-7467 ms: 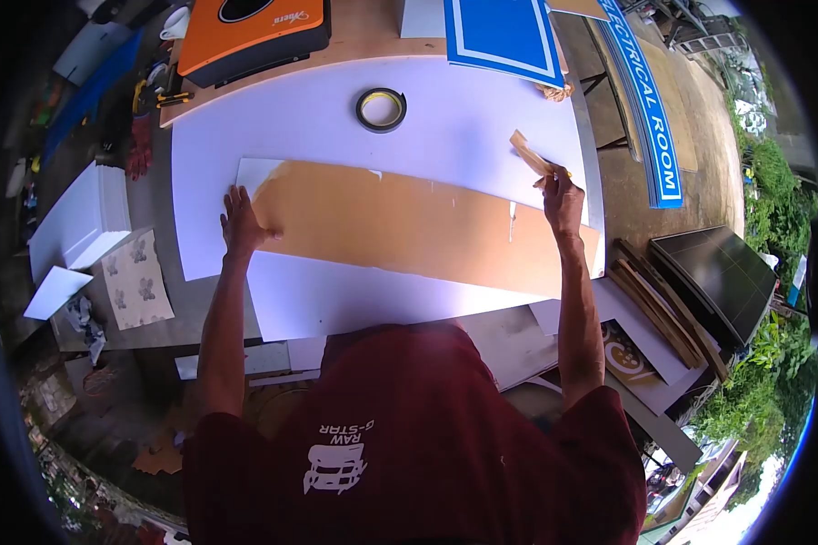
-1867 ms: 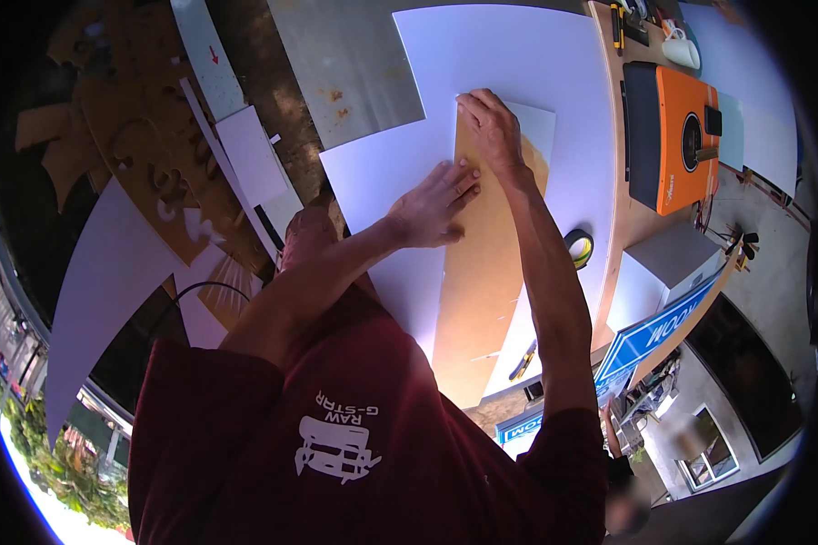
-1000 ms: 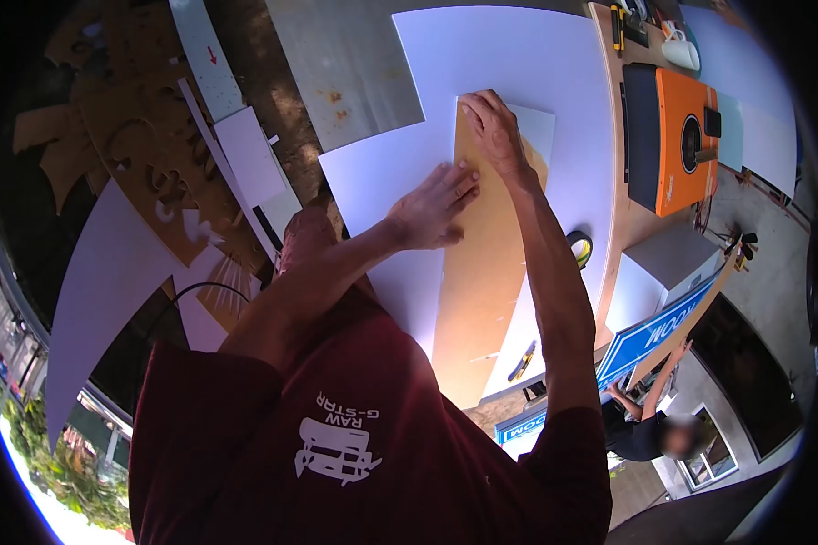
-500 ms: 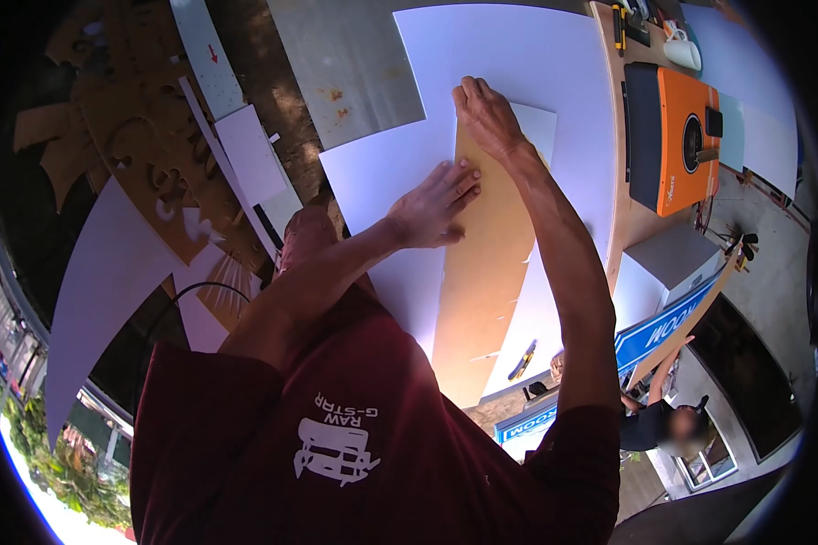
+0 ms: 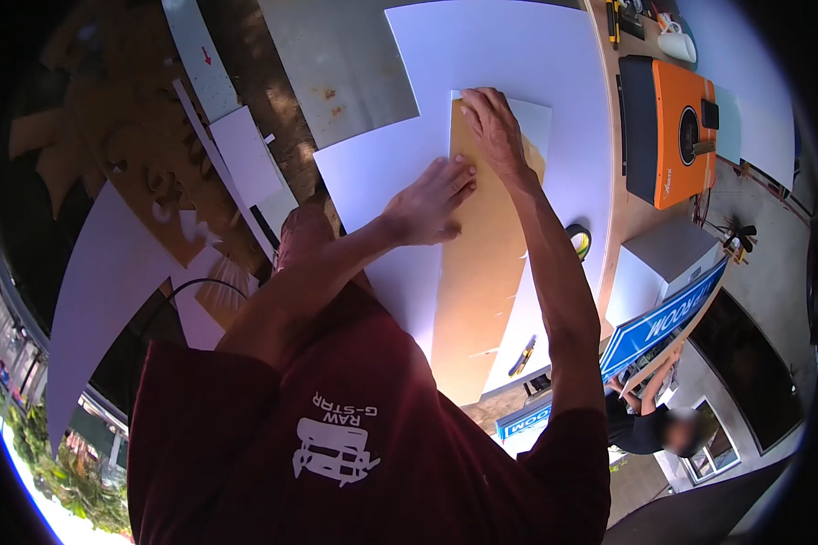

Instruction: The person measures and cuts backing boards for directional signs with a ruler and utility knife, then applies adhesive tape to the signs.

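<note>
A long brown-faced sheet (image 5: 477,300) lies over a large white sheet (image 5: 554,54) on the bench. My left hand (image 5: 434,202) rests flat across its left edge, fingers stretched out and slightly apart. Near the far end of the brown-faced sheet, my right hand (image 5: 495,132) is bent over with curled fingers and thumb close together. What sits between those fingertips, if anything, is hidden. A white strip (image 5: 529,118) shows beside my right hand. A yellow-and-black cutter knife (image 5: 522,357) lies to the right of the brown sheet's near end.
A tape roll (image 5: 579,242) sits beside my right forearm. Farther right are an orange-and-black machine (image 5: 677,132) and a white mug (image 5: 675,44). Another person (image 5: 650,422) holds a blue sign (image 5: 659,322) at lower right. Cut brown and white offcuts (image 5: 154,163) lie left.
My right hand has drawn slightly toward me and its fingers have uncurled somewhat. My left hand stays nearly still. The tape roll has come into sight, and the other person's sign has shifted left.
</note>
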The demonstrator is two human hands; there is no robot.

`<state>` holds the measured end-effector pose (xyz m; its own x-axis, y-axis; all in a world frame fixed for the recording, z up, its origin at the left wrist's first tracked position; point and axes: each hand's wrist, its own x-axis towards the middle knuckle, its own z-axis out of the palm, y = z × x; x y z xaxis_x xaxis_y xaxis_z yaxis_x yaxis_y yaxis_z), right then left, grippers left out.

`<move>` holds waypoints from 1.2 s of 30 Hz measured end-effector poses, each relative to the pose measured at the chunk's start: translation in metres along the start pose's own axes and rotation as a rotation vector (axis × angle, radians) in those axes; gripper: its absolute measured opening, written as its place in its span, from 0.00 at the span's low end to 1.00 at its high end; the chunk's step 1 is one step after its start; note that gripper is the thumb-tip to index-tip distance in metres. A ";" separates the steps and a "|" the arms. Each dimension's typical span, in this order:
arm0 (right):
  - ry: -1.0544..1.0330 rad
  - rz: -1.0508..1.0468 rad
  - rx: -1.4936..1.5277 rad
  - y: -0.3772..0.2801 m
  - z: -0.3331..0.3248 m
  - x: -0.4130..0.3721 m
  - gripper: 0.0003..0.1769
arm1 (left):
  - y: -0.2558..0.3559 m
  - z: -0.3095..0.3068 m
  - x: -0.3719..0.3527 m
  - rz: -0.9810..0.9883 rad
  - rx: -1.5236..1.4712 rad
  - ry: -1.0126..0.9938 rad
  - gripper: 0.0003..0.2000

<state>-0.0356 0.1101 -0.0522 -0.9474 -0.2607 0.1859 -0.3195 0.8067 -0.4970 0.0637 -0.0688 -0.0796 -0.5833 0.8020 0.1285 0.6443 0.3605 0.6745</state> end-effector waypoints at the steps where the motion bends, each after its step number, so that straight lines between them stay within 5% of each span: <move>1: -0.020 -0.034 -0.023 0.004 0.004 0.001 0.08 | 0.000 0.000 0.000 0.003 0.002 -0.001 0.44; 11: -0.246 -0.334 -0.597 0.033 0.018 -0.006 0.06 | -0.002 0.002 -0.002 0.011 0.011 0.001 0.44; 14: -0.021 -0.076 -0.131 0.021 0.013 -0.024 0.05 | -0.002 0.000 -0.002 0.002 -0.002 -0.012 0.44; 17: 0.166 0.443 0.160 -0.007 0.012 -0.026 0.14 | 0.000 -0.004 -0.001 -0.013 -0.066 0.077 0.34; 18: 0.067 0.747 0.234 -0.003 0.012 -0.024 0.30 | -0.007 -0.009 0.001 -0.041 -0.049 0.156 0.29; 21: -0.183 0.997 0.019 -0.029 -0.002 -0.006 0.42 | -0.030 -0.039 0.018 -0.188 -0.077 0.498 0.09; 22: -0.202 1.115 0.056 -0.019 0.008 -0.006 0.48 | -0.046 -0.051 0.036 -0.263 -0.008 0.577 0.10; 23: -0.139 1.116 -0.076 -0.029 0.009 0.001 0.44 | -0.062 -0.057 0.056 -0.296 0.030 0.644 0.09; 28: -0.042 1.212 0.091 -0.030 0.026 0.011 0.23 | -0.094 -0.067 0.128 -0.290 0.267 0.314 0.22; 32: 0.154 1.093 0.180 -0.015 0.045 -0.003 0.20 | -0.113 -0.063 0.136 -0.296 0.241 0.164 0.30; 36: 0.187 1.193 0.463 -0.015 0.042 -0.020 0.17 | -0.112 -0.066 0.142 -0.306 0.243 0.139 0.32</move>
<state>-0.0124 0.0807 -0.0841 -0.6456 0.5969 -0.4763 0.7032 0.2214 -0.6756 -0.1240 -0.0271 -0.0888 -0.8165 0.5745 0.0575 0.5194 0.6874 0.5076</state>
